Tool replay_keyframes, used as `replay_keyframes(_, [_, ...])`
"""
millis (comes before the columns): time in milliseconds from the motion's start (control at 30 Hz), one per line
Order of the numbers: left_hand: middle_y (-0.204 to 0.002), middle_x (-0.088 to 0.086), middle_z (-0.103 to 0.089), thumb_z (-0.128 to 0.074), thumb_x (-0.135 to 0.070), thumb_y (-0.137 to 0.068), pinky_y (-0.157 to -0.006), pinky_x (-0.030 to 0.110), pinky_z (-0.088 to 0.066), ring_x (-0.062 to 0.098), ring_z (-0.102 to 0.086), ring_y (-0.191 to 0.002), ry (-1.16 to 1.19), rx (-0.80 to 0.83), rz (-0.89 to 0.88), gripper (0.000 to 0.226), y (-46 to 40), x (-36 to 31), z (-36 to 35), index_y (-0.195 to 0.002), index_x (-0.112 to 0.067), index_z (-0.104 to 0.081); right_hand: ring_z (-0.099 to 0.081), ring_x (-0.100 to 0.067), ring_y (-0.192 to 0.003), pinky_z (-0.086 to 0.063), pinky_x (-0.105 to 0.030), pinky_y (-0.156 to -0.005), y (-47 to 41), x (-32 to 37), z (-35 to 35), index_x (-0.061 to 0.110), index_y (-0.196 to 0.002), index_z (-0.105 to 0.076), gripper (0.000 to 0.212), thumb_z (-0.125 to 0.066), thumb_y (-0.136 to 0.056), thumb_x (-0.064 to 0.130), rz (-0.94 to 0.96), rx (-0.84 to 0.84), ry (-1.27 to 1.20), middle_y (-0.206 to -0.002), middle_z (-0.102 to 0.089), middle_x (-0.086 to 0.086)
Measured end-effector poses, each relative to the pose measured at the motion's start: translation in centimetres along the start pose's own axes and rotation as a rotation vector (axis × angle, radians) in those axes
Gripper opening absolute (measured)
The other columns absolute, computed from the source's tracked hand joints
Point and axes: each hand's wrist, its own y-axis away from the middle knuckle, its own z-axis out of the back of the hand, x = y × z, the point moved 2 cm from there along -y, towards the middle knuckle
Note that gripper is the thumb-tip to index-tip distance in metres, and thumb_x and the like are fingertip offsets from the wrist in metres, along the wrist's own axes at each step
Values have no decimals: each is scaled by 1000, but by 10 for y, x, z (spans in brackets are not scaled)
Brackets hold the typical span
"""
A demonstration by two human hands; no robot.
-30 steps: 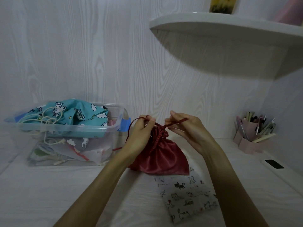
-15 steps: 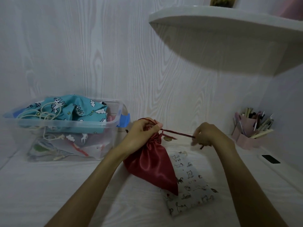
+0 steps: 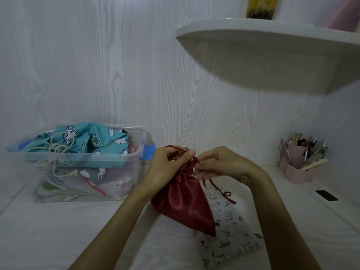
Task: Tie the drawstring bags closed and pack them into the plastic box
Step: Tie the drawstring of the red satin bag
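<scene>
Returning from its half-second-old outward pull, the right hand [image 3: 220, 166] is pinching the cord [image 3: 220, 189] at the red bag's [image 3: 185, 203] neck, gripped by the left hand [image 3: 171, 164] at the box's [image 3: 142, 151] three o'clock, suggesting knotting is continuing.

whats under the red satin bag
Under the red satin bag lies a cat-print pouch, its near end showing on the white surface. Its far corner is covered by the bag.

White desk [image 3: 58, 240], plastic box [image 3: 124, 172], cat-print bag [image 3: 231, 238], pen holder [image 3: 296, 168]
</scene>
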Motion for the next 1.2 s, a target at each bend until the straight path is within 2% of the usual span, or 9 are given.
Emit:
replay_keyframes(200, [-79,-8,-68,-73,-30,-71,-78,22,-53,9,-66,-83,41,-122,-90,13,-3,0,3,-73,-17,-73,-59,-6,-67,-51,-20,-80,0,-5,-1,6,-104,-67,36,-61,-85,35,-38,217,-218,-77,-63,0])
replay_keyframes(333, [-84,-4,-68,-71,-38,-69,-84,31,-54,15,-67,-85,62,-111,-53,20,-1,1,-1,-72,-18,-73,-43,-2,-50,-42,-14,-60,-11,-6,-6,14,-81,-71,14,-64,-86,26,-31,62,-267,-61,-50,5])
replay_keyframes(500, [-73,-9,-73,-61,-27,-88,-65,7,-49,0,-69,-73,119,-162,97,18,-1,3,-1,-84,-14,-74,-34,-2,-46,-34,-15,-54,-18,-13,-6,10,-92,-71,13,-60,-88,15,8,17,-507,-57,-40,5])
replay_keyframes(733, [-90,-4,-74,-61,-28,-89,-58,9,-50,3,-70,-74,248,-197,294,21,-1,8,2,-85,-12,-74,-38,-2,-48,-37,-15,-59,-16,-20,-11,23,-60,-73,30,-57,-84,31,32,131,-446,-52,-45,9])
replay_keyframes(867, [-95,4,-73,-60,-30,-89,-59,12,-52,10,-69,-75,209,-231,273,23,-1,7,3,-89,-11,-74,-51,-15,-71,-46,-24,-82,-19,-25,-5,17,-90,-77,22,-59,-85,31,69,135,-394,-73,-60,-3])
replay_keyframes(967, [-101,2,-72,-60,-32,-89,-71,16,-55,15,-69,-88,174,-226,250,25,-2,9,3,-91,-11,-74,-61,-12,-73,-49,-18,-71,-14,-22,-1,10,-109,-70,29,-56,-91,29,107,56,-181,-88,-71,-4])
replay_keyframes(1033, [-99,4,-72,-59,-32,-89,-76,20,-56,17,-70,-87,143,-196,243,22,-1,8,4,-89,-15,-74,-65,-13,-77,-47,-12,-65,-10,-17,2,14,-104,-73,25,-57,-92,30,196,-88,48,-98,-73,-5])
replay_keyframes(1133, [-92,4,-73,-59,-28,-90,-63,14,-54,9,-70,-72,113,-157,248,21,-2,9,7,-86,-13,-73,-66,-1,-91,-45,-9,-77,-5,-14,10,17,-93,-76,20,-61,-89,30,318,-240,137,-97,-73,5])
replay_keyframes(1200, [-85,1,-73,-59,-25,-90,-58,10,-51,3,-69,-64,45,-143,235,21,-3,8,10,-83,-11,-73,-64,2,-74,-46,-11,-75,-2,-15,14,15,-91,-76,22,-60,-90,30,311,-229,120,-79,-71,6])
